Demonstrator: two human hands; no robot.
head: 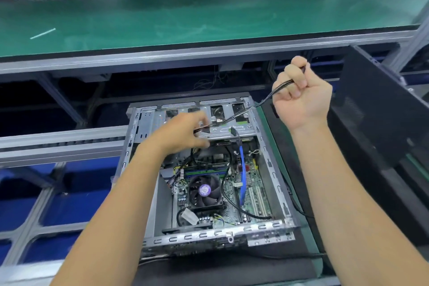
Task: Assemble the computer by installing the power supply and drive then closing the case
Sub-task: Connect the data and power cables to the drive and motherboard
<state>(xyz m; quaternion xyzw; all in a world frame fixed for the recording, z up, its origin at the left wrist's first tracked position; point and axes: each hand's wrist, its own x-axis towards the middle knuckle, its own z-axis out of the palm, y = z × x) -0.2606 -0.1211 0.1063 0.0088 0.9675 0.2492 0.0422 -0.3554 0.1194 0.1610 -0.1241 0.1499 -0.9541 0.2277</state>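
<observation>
An open grey computer case (pixel 267 165) lies on its side below me, its motherboard and black CPU fan (pixel 205 190) exposed. A blue flat cable (pixel 242 176) runs up over the board. A black cable bundle (pixel 236 117) stretches taut from left to right above the metal drive cage (pixel 222 123). My left hand (pixel 183 131) pinches its lower end over the drive cage. My right hand (pixel 301 97) is raised to the right of the case and grips the bundle's upper end in a fist.
A green conveyor belt (pixel 209 18) runs across the far side, with boxes on shelves behind it. A dark case side panel (pixel 380 109) leans at the right. A black mat (pixel 232 267) lies under the case. Blue bins (pixel 69 193) sit behind an aluminium frame at the left.
</observation>
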